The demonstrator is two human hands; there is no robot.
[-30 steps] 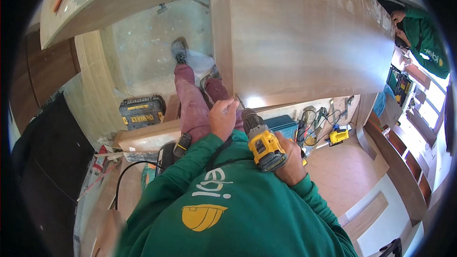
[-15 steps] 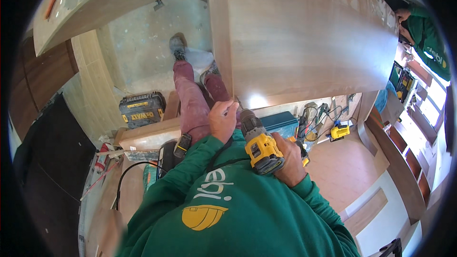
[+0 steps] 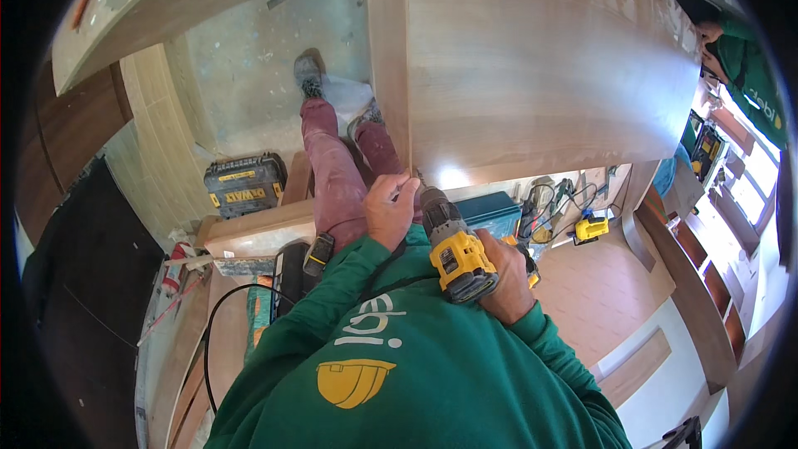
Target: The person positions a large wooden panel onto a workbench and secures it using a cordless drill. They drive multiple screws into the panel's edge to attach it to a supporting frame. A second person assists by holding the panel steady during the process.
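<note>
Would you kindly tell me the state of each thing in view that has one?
Right hand: closed around the drill.
Drill: held, pointed toward the wooden panel; spinning or not, cannot tell.
Left hand: fingers pinched near the panel's corner; contents unclear.
Wooden panel: pale patches toward its right end.
Black tool case: lid shut.
Teal box: looks closed.

On site, lettering shows on 3 items. Big yellow caps (image 3: pixel 247 194) run across front of blk toolbox (image 3: pixel 268 173), ctr-left. White letters (image 3: pixel 371 322) sit w/ yellow hard-hat emblem (image 3: pixel 354 382) on chest of person's green sweatshirt (image 3: pixel 465 374). Co-worker's green top (image 3: pixel 742 58), far R, bears similar white letters plus yellow mark (image 3: pixel 778 121). Sm. markings on yellow-and-blk drill (image 3: pixel 460 256) too tiny to read.
</note>
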